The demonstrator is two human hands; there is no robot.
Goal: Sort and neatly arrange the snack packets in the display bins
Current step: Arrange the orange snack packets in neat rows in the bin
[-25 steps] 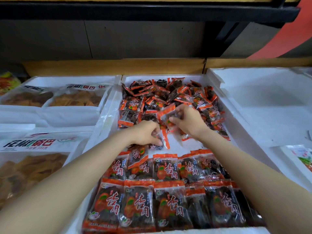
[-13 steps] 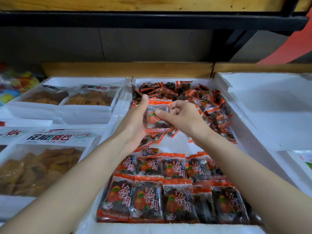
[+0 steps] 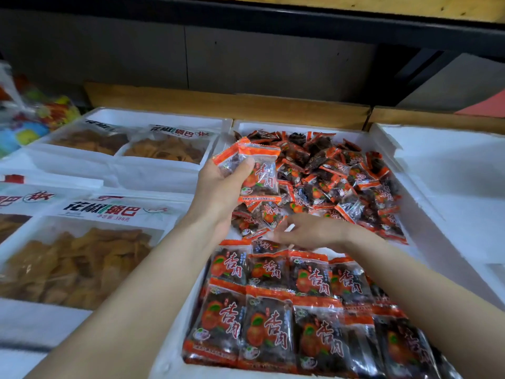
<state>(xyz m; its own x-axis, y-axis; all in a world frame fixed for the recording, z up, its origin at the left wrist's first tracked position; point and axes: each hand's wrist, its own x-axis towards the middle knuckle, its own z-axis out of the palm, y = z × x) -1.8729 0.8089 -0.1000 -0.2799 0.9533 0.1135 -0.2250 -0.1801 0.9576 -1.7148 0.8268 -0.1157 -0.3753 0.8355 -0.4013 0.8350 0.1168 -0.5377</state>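
The middle bin (image 3: 300,126) is partly sorted. At its near end, 2 neat rows (image 3: 273,296) of orange-and-black snack packets lie flat, label up, side by side and overlapping from one row to the next. At its far end a loose heap (image 3: 341,173) of the same packets lies jumbled, tilted every way, and it looks to hold the larger share. Between rows and heap, a strip of the bin's white floor shows on the right.

The left hand (image 3: 218,187) is raised above the bin's left side, its fingers and thumb curled around a small stack of packets (image 3: 258,173), gathered upright with labels facing the camera. The right hand (image 3: 311,231) is low at the near edge of the heap, just beyond the second row, with its fingers stretched out almost straight and holding nothing I can make out.

As I judge it, roughly a third is done: the gathered stack needs laying down as a 3rd row, and the heap needs working through. Left of the bin, big bags (image 3: 82,269) of chips already lie in order.
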